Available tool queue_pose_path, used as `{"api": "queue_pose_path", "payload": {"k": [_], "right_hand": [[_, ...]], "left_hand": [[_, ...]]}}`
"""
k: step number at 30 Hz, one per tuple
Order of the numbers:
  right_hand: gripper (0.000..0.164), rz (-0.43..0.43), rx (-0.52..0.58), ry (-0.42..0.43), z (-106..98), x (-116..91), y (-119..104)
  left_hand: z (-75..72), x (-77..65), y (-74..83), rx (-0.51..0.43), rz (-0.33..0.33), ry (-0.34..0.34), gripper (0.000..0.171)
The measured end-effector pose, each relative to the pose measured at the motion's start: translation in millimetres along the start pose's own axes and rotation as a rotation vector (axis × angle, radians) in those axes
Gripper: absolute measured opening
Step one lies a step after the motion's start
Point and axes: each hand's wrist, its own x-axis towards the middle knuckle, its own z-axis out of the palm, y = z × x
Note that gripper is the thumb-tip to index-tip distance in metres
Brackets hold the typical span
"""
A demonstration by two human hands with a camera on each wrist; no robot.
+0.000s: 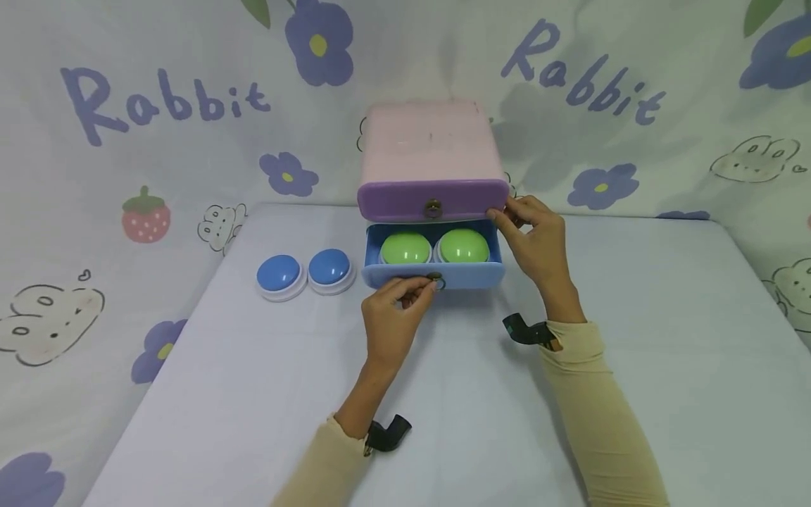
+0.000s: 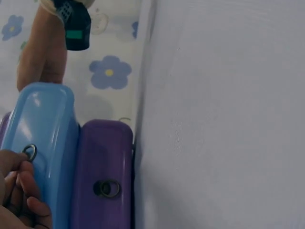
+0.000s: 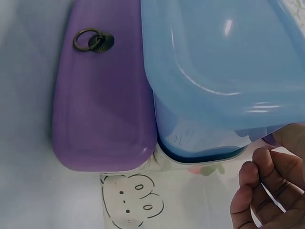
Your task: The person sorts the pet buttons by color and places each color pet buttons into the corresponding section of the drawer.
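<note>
My left hand (image 1: 391,324) pinches the small metal ring (image 2: 31,152) on the front of the blue drawer (image 1: 469,276). That drawer stands pulled out from a small drawer cabinet (image 1: 431,141) with a pink top. Inside it lie two green dome-topped round buttons (image 1: 405,248) with white bases. With thumb and fingers, my right hand (image 1: 540,243) holds the right edge of the cabinet by the purple upper drawer (image 1: 393,203). The upper drawer is closed. Below the blue one, a purple lower drawer (image 3: 105,105) with its own ring shows in both wrist views.
Two blue dome-topped buttons (image 1: 329,267) with white bases sit side by side on the white table (image 1: 253,394), left of the cabinet. Behind it hangs a cloth (image 1: 412,63) printed with flowers, rabbits and lettering.
</note>
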Motion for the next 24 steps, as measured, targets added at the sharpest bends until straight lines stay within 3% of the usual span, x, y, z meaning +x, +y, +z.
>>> {"api": "queue_pose_path", "payload": {"k": [24], "right_hand": [[0.040, 0.039, -0.019, -0.021, -1.1, 1.4, 0.7]], "left_hand": [[5.2, 22.6, -9.3, 0.003, -0.029, -0.004, 0.013]]}}
